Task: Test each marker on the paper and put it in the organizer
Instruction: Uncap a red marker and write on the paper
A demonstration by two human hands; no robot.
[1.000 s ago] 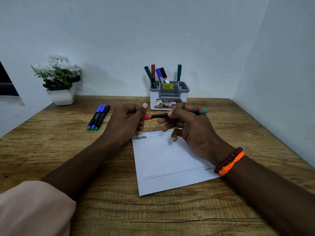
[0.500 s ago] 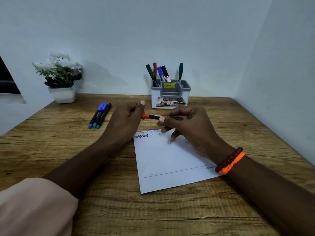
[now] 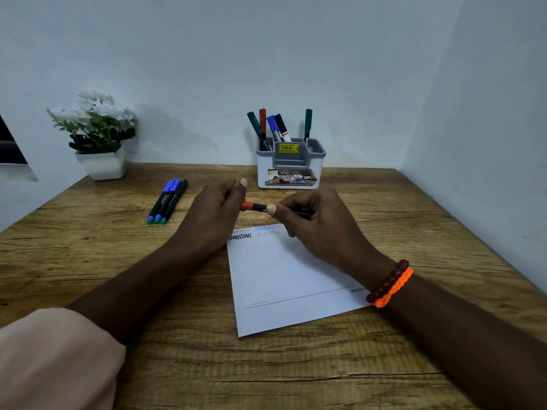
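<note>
**Marker held level between both hands above the paper**

The marker [image 3: 257, 207], black with a red end, lay level in the air just past the far edge of the paper [image 3: 284, 276]. The left hand [image 3: 211, 216] was closed around its red end, thumb up. The right hand [image 3: 315, 221] pinched the black barrel between thumb and fingers, and the rest of the barrel was hidden in that hand. Short test scribbles, black and blue, ran along the far edge of the paper, which lay flat on the wooden tabletop [image 3: 414, 226].

Beyond the hands, the organizer [image 3: 291, 165] stood against the far wall with five markers upright in its back compartments. Three more markers [image 3: 167, 201] lay side by side on the tabletop to the far left. A potted plant with white flowers [image 3: 97, 134] sat in the far left corner. Two bracelets [image 3: 389, 284], dark red and orange, circled the right wrist.
</note>
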